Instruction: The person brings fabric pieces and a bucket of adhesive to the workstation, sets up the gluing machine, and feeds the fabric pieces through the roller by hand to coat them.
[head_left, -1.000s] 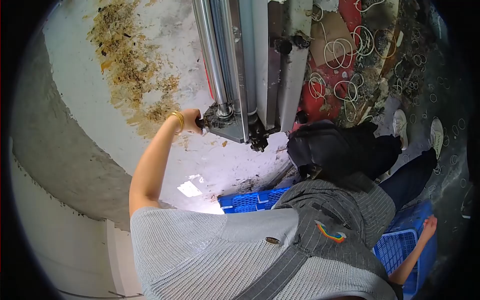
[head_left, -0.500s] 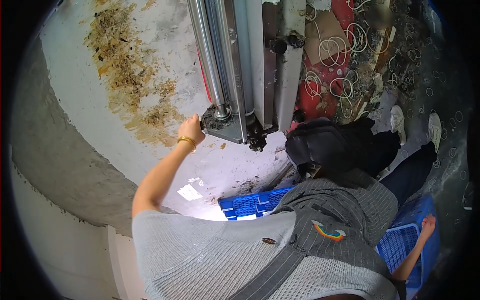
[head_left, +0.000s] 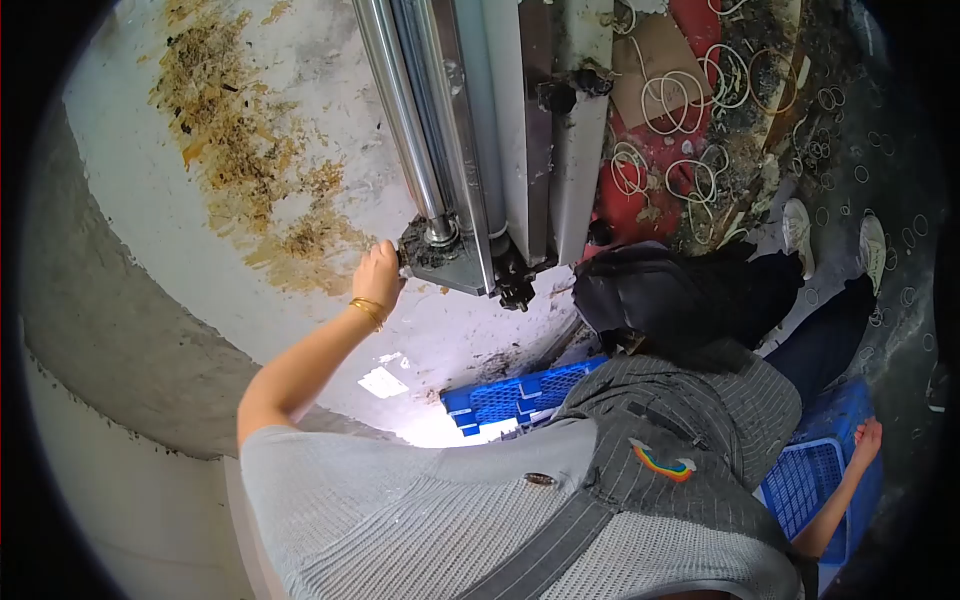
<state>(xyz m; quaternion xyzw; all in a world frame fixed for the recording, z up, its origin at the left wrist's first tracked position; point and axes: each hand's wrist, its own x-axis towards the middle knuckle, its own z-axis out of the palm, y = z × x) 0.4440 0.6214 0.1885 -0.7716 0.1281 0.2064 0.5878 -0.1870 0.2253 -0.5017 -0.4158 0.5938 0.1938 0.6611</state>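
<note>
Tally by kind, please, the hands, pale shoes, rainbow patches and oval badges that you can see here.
Hands: 2 (left hand, at the edge of the dark bracket; right hand, apart from it)
Pale shoes: 2
Rainbow patch: 1
Oval badge: 1
Total: 6

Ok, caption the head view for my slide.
Left hand at a dark, grimy plate, right hand lowered near a blue crate.

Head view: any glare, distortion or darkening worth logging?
Head view: black corners with fisheye-like curving; a bright patch washes out beside the upper blue crate; highlights streak the metal rod; the left hand looks reasonably sharp.
</note>
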